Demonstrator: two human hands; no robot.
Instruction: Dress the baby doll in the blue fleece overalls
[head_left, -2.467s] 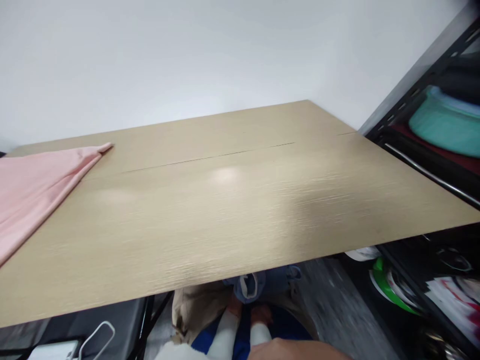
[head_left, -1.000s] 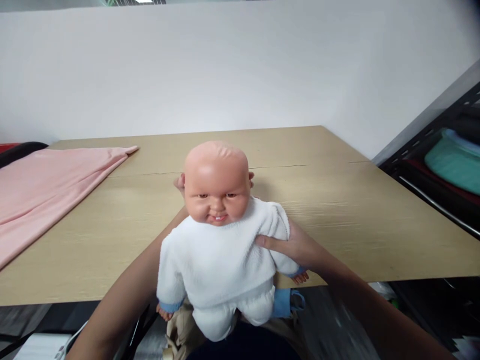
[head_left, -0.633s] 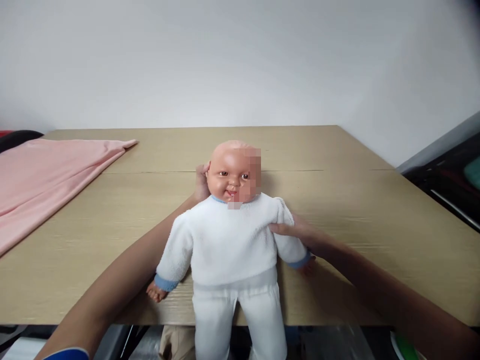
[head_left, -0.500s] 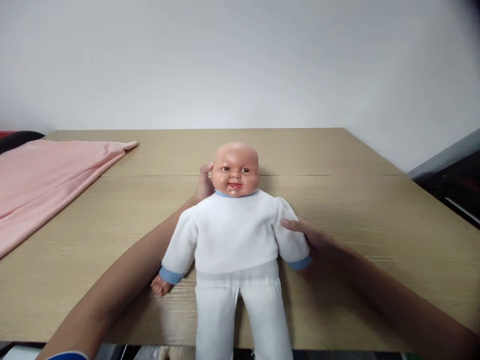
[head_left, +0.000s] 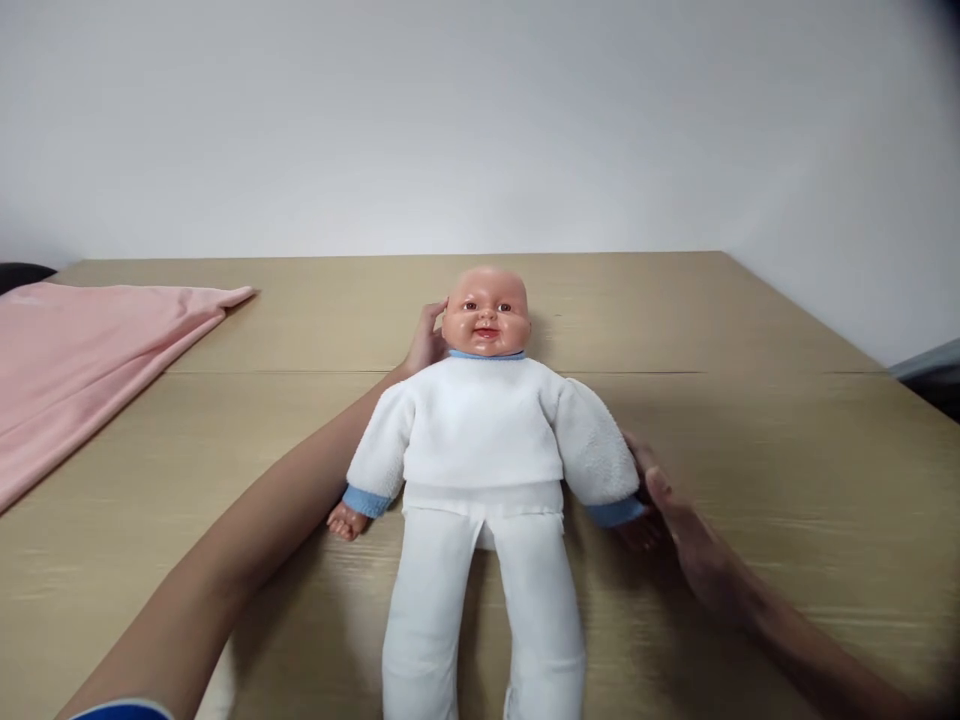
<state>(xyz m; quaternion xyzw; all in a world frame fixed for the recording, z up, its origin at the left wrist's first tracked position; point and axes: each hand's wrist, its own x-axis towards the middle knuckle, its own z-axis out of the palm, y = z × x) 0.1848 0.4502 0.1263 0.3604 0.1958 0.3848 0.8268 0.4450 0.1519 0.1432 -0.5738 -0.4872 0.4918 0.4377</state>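
Bright, even light from above, soft shadows, sharp centre, with blurred, darkened, slightly bowed right-hand corners.

The baby doll (head_left: 484,450), absent from the bare wooden table (head_left: 750,420) at first, then held upright at its near edge, now lies flat on its back with legs toward the viewer. The left hand (head_left: 426,340), earlier behind the head, rests at the head's side. The right hand (head_left: 675,510), formerly gripping the white-sleeved arm, lies released just beside the doll's hand.
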